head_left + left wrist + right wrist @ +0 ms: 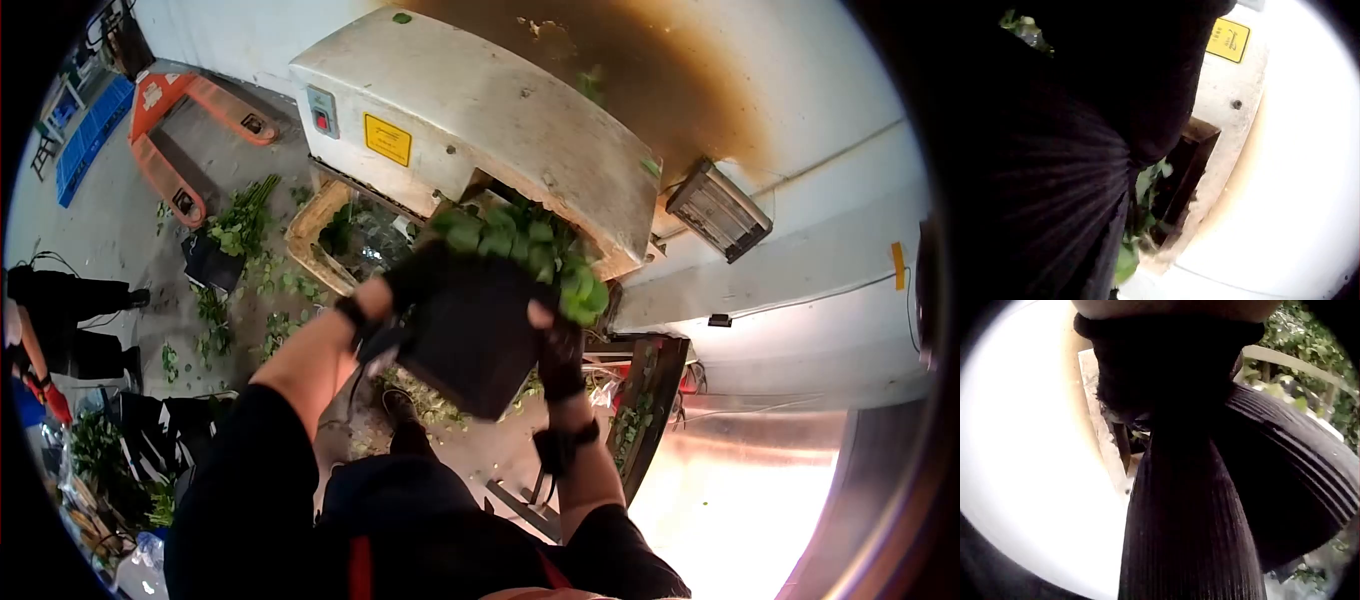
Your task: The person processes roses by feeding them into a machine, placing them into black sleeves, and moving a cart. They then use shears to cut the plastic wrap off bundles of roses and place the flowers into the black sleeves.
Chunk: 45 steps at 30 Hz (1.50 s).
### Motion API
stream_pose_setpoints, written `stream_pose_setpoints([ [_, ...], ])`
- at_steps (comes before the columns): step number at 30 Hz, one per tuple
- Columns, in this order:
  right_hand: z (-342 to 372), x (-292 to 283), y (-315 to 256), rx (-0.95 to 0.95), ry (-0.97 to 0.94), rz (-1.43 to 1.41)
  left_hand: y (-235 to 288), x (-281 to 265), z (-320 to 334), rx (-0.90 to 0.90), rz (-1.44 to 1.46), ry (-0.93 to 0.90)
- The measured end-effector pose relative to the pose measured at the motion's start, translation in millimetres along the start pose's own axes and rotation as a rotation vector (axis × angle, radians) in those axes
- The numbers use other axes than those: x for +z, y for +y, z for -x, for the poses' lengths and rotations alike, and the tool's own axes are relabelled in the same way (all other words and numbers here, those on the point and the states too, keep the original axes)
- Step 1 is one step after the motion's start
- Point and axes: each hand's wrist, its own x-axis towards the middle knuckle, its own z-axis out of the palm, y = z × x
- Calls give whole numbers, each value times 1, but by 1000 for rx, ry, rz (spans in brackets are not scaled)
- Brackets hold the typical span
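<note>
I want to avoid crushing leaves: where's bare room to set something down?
The floor between the two orange forks looks bare. It is crowded in front of the white machine, where leaves bunch, and beside the forks, where leafy stems lie.

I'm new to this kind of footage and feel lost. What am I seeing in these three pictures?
There is no robot, just a person at work. The wide picture comes from a camera on the head, looking forward and down; the other two come from the wrists, where dark material blocks much of the view. The left hand and right hand hold a black wrap with green leaves showing, beside a pale machine. Loose leaves litter the floor.
</note>
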Motion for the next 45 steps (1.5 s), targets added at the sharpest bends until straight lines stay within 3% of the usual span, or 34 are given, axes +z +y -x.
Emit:
stream_pose_setpoints([
  [2,57,4,22,26,4,62,-33,18,55,-134,-243,39],
  [3,83,19,12,93,34,114,-62,29,74,-20,-196,94],
  [5,109,38,-1,279,56,35,-26,38,111,45,-16,137],
  [6,116,34,5,241,-35,58,-11,42,122,81,74,163],
  [9,90,37,5,112,42,191,-26,28,101,133,-59,144],
  [11,75,40,-7,430,-22,2,-7,15,90,266,-225,164],
  [12,77,38,10,472,15,-74,-4,19,97,361,-145,226],
  [13,84,62,-4,423,-87,-263,-6,22,113,452,-76,307],
  [15,110,71,12,566,-226,-100,-7,25,161,12,-399,302],
  [17,136,60,65,498,-547,377,-39,38,217,39,-471,531],
  [18,145,75,71,457,-717,614,-17,39,259,-103,-392,554],
  [20,158,115,68,-257,-1091,855,-4,41,334,-271,-347,706],
  [21,160,137,71,-145,-1147,871,-1,44,369,-341,-319,765],
  [22,160,156,85,-33,-1186,891,-8,56,403,-304,-272,959],
  [25,189,257,42,459,-1234,218,-25,93,500,-341,-26,1358],
  [26,209,294,17,476,-1319,42,-24,107,530,-305,52,1492],
  [27,221,324,16,448,-1439,56,-22,122,559,-261,129,1620],
  [29,251,377,0,196,-1664,134,-23,151,610,-206,381,1776],
  [30,269,402,-7,189,-1786,235,-26,165,636,-145,482,1893],
  [31,292,425,-18,180,-1900,339,-25,176,672,-323,176,1881],
  [32,319,444,-33,58,-1968,308,-36,188,701,-419,-508,1933],
  [33,346,460,-28,-91,-2006,195,-47,200,731,-435,-537,2002],
  [34,369,471,-39,-55,-2043,184,-61,214,761,-207,-1,2051],
  [35,390,481,-49,-17,-2079,174,-71,227,788,-283,-69,2122],
  [36,401,486,-39,126,-2088,267,-88,234,816,-223,-60,2217],
  [39,424,490,-7,393,-2046,241,-101,243,875,-15,406,2226],
  [40,424,491,3,338,-2104,341,-99,244,887,-180,695,2202],
  [42,403,494,15,233,-2127,528,-154,248,914,-518,858,2057],
  [44,374,504,6,179,-2054,676,-133,233,903,-30,897,2294],
  [45,351,512,1,163,-2009,747,-153,235,918,-395,530,2227],
])
